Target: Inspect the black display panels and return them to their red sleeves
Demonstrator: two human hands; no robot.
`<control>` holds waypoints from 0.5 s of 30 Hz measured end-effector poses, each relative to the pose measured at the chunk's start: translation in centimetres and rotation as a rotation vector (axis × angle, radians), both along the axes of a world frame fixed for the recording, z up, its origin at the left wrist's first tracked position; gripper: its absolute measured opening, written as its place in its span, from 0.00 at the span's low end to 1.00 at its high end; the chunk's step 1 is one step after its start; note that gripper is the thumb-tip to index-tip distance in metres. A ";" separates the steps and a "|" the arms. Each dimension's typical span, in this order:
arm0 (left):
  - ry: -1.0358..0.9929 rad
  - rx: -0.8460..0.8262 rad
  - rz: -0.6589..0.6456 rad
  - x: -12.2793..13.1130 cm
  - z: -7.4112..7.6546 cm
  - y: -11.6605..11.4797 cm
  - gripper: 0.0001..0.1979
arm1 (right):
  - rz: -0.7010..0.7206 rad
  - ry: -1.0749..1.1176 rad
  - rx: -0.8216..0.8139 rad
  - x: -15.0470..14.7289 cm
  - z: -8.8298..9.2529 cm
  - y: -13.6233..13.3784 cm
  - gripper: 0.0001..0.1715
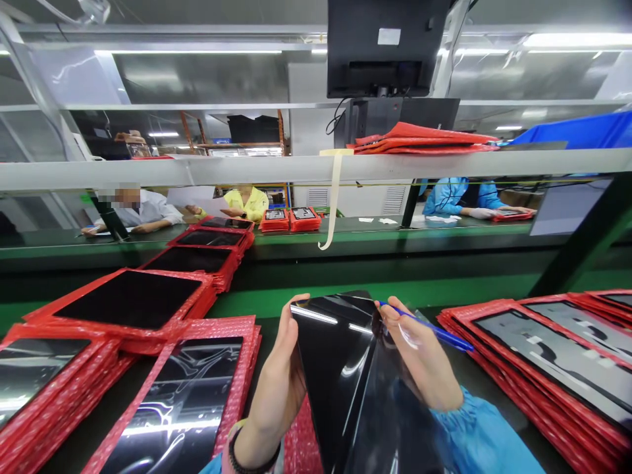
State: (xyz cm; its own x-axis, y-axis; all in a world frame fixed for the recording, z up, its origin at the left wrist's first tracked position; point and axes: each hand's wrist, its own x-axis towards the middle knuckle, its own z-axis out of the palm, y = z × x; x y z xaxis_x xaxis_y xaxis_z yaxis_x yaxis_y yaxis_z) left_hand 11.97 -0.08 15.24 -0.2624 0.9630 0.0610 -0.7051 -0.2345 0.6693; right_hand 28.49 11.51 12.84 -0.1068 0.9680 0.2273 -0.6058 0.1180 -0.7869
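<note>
A glossy black display panel (326,368) is held up in front of me, tilted, its top edge away from me. My left hand (276,378) is closed on its left edge, thumb along the side. A clear film (395,408) hangs at an angle over the panel's right part, its upper end at the fingers of my right hand (427,359). That hand is closed, pinching the film's edge, with a blue pen (447,337) held in it too. Part of a red bubble-wrap sheet (301,434) shows under the panel.
Black panels on red bubble-wrap bags (197,421) lie in stacks at left. More stacks (543,355), panel backs up, stand at right. A white crossbar (197,172) spans ahead, with tape (333,204) dangling. A monitor (385,52) stands above it; co-workers sit beyond.
</note>
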 end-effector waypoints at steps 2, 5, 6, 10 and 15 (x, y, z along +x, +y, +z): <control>-0.023 -0.003 0.019 -0.1 -0.1 0.2 0.21 | 0.036 0.026 -0.055 0.1 0.2 0.0 0.15; -0.054 -0.003 0.037 -0.2 -0.1 0.5 0.21 | 0.081 0.074 -0.133 0.2 0.5 0.0 0.15; -0.067 0.002 0.038 -0.2 -0.1 0.6 0.21 | 0.092 0.089 -0.152 0.2 0.5 0.0 0.15; -0.112 0.023 0.024 -0.4 -0.1 1.2 0.20 | 0.124 0.132 -0.211 0.1 0.6 0.1 0.15; -0.086 0.006 0.059 -0.5 -0.3 1.6 0.18 | 0.149 0.135 -0.238 0.2 0.7 0.2 0.15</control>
